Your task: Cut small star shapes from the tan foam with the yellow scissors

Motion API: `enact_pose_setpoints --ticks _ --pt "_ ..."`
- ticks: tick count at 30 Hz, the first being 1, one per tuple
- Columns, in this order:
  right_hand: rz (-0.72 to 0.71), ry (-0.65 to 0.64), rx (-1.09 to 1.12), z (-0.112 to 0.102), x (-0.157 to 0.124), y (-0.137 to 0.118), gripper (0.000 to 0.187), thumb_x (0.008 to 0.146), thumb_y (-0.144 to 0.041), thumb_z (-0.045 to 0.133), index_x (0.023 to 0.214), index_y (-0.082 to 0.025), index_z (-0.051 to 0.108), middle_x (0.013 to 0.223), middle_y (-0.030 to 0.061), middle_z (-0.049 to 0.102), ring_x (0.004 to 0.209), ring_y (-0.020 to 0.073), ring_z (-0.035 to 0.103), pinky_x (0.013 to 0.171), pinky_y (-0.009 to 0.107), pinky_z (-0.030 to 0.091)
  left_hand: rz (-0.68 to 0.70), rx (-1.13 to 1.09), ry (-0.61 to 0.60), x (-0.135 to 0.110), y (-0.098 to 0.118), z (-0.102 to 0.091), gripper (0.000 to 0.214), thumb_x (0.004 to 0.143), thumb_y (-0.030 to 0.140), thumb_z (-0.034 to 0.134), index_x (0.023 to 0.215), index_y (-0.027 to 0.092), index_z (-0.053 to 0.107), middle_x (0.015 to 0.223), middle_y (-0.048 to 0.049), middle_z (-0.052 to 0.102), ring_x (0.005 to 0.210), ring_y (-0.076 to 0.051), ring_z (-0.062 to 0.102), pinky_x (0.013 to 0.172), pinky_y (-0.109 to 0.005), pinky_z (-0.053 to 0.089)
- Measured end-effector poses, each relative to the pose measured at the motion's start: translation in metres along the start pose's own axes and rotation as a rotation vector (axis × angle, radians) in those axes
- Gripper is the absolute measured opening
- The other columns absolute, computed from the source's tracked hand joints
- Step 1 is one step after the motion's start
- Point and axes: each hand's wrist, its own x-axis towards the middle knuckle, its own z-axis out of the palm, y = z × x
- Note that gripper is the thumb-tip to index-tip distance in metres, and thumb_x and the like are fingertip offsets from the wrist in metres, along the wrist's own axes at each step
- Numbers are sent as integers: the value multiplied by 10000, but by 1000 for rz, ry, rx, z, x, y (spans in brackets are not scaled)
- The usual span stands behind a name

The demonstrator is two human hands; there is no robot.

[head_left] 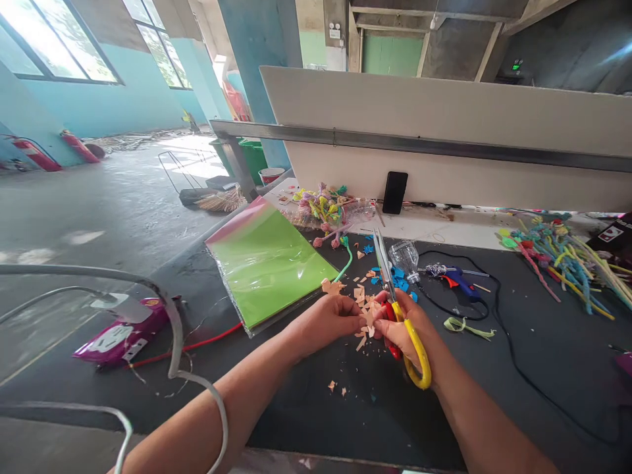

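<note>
My right hand is closed around a pair of scissors. Their metal blades point away from me, and a yellow and a red handle loop show by the palm. Close beside it, the fingers of my left hand pinch a small peach-coloured paper piece. The right fingertips meet the same piece; its outline is partly hidden by the fingers. Peach scraps are strewn under and beyond both hands. Several blue cut pieces lie just past the scissors.
A plastic sleeve of green paper lies to the left. Behind stand a phone and a heap of yarn-like flowers. A blue glue gun with a black cord is at right. A purple power strip and grey cables cross the left side.
</note>
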Motion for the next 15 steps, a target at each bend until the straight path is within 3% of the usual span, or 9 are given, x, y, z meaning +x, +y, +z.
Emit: enact_pose_setpoints --ticks 9,15 --pt "29 -13 -53 -1 -3 -3 290 662 -248 644 924 -263 521 648 -61 564 383 79 470 311 194 336 26 3 12 -1 0 1 324 757 448 588 718 127 608 611 18 529 540 -87 401 506 -222 286" --pt "5 -5 -46 1 -1 1 293 635 -203 647 896 -263 528 680 -62 554 449 102 548 330 191 360 19 -1 29 -1 -3 2 322 760 447 590 715 129 605 616 17 540 540 -85 417 504 -216 299"
